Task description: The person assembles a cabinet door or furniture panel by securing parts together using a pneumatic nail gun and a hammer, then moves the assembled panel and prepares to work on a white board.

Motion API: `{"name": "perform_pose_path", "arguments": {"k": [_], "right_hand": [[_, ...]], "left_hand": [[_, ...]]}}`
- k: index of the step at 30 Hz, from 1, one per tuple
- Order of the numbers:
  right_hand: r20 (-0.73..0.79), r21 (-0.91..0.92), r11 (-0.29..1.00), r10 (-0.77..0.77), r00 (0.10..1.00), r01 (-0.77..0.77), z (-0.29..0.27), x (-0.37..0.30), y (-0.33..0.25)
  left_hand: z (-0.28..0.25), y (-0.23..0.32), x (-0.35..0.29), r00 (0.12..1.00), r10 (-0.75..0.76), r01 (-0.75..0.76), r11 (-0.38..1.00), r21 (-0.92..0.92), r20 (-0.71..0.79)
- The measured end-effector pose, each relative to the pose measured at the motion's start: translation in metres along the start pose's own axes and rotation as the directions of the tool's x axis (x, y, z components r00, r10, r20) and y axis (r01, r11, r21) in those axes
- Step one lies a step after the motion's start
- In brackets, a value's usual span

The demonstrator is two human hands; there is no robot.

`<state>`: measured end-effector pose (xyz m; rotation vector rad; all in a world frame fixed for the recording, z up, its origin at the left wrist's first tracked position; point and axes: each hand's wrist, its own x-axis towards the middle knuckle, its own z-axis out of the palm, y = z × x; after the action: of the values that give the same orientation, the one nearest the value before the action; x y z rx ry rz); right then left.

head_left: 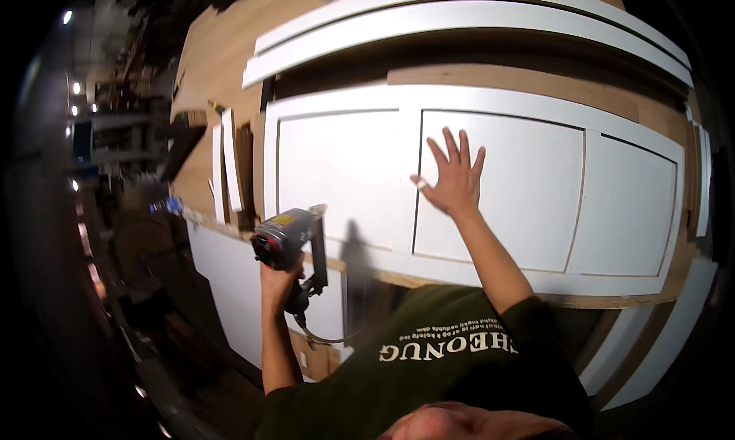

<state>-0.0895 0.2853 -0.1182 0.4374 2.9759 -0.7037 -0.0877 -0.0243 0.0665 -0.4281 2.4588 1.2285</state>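
Note:
My left hand point(280, 281) is wrapped round the grip of a grey pneumatic nail gun point(285, 232). The gun's nose reaches over the near left part of a white framed panel point(409, 138), which has three recessed sections. From the picture I cannot tell whether the nose touches the panel. An air hose point(328, 339) runs from the bottom of the gun's grip. My right hand point(458, 181), fingers spread, is over the panel's middle section beside the upright strip; a white band wraps its thumb. Nothing is in that hand.
Long white boards point(467, 17) lie beyond the panel. Short white strips point(231, 161) rest left of it on the wooden worktable point(218, 65). White sheets point(230, 294) stand below the table's near left edge, and more white boards point(658, 340) stand at the near right.

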Motion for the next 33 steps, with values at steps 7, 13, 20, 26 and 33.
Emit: {"name": "perform_pose_path", "arguments": {"k": [7, 13, 20, 26, 33], "right_hand": [[-0.044, -0.077, 0.986, -0.150, 0.988, 0.146, 0.009, 0.000, 0.017], [0.241, -0.082, 0.967, -0.215, 0.947, 0.241, -0.004, -0.088, 0.020], [0.078, 0.015, 0.967, -0.254, 0.964, 0.254, 0.016, -0.170, -0.018], [0.092, 0.052, 0.950, -0.313, 0.945, 0.309, 0.013, -0.156, -0.007], [-0.262, 0.132, 0.945, -0.257, 0.930, 0.299, 0.055, -0.185, 0.010]], "left_hand": [[-0.054, -0.262, -0.034, 0.959, -0.153, 0.143, 0.988, -0.058, -0.239], [-0.056, -0.483, -0.054, 0.849, -0.345, 0.384, 0.923, 0.018, -0.401], [-0.039, -0.503, -0.037, 0.716, -0.409, 0.587, 0.792, 0.170, -0.566], [-0.046, -0.527, -0.003, 0.785, -0.196, 0.504, 0.754, 0.421, -0.588], [-0.107, -0.394, 0.026, 0.971, -0.086, 0.233, 0.539, 0.809, -0.223]]}}
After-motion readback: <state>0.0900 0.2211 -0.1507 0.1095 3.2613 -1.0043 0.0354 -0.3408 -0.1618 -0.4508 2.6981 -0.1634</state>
